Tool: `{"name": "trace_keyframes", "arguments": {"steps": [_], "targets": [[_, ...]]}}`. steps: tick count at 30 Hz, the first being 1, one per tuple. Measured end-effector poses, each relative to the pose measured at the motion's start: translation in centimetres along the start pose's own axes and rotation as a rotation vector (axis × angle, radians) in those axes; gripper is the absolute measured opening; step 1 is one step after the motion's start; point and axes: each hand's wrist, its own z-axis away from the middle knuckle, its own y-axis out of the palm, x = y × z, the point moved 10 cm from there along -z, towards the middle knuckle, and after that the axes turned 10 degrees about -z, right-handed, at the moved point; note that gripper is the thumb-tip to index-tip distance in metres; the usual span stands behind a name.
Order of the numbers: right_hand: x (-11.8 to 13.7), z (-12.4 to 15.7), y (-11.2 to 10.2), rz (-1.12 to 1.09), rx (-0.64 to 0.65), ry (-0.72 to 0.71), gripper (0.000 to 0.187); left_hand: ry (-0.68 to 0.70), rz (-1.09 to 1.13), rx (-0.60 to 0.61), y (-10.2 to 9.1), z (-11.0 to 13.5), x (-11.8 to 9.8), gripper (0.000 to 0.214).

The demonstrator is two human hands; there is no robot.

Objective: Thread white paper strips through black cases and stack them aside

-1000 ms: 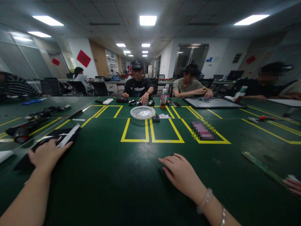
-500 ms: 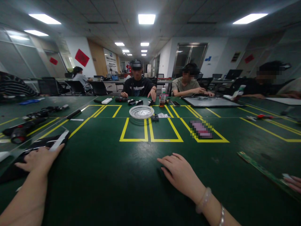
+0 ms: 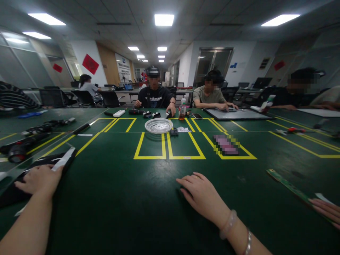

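My left hand lies palm down with fingers apart on a glossy black pouch or bag at the left of the table. A white strip runs along the bag's edge beside my thumb. On the bare green tabletop at centre right rests my right hand, fingers stretched out and holding nothing. It wears a ring and two bracelets. Ahead of both hands stands a round white plastic basket, with a small black object next to it.
Yellow tape marks rectangles on the table. A blurred pink object lies inside one. A green strip and another person's hand are at right. Black tools lie at left. Several people sit around; a bottle stands opposite.
My left thumb has drawn in slightly from the white strip. My right hand stays put. The hand at the right edge has come further into view; the person opposite has lowered a hand onto a small object.
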Motion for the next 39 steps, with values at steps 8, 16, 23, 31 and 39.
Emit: {"name": "trace_keyframes", "arguments": {"steps": [8, 16, 23, 31, 39], "targets": [[-0.1, 0.0, 0.1, 0.012, 0.001, 0.001, 0.03, 0.144, 0.159, -0.05, -3.3, 2.4, -1.9, 0.059], [0.8, -0.3, -0.8, 0.018, -0.043, -0.057, 0.036, 0.69, 0.53, -0.113, -9.1, 9.9, -13.8, 0.064], [2.1, -0.1, -1.0, 0.032, -0.088, -0.158, 0.054, 1.309, 0.737, 0.304, -9.8, 25.6, -22.6, 0.033], [2.4, -0.3, 0.1, -0.091, 0.025, -0.161, 0.039, 1.487, 0.761, 0.538, -9.4, 31.6, -23.4, 0.024], [1.7, -0.2, -0.1, -0.131, 0.005, -0.138, 0.041, 1.239, 0.504, 0.345, -7.2, 23.0, -22.1, 0.052]]}}
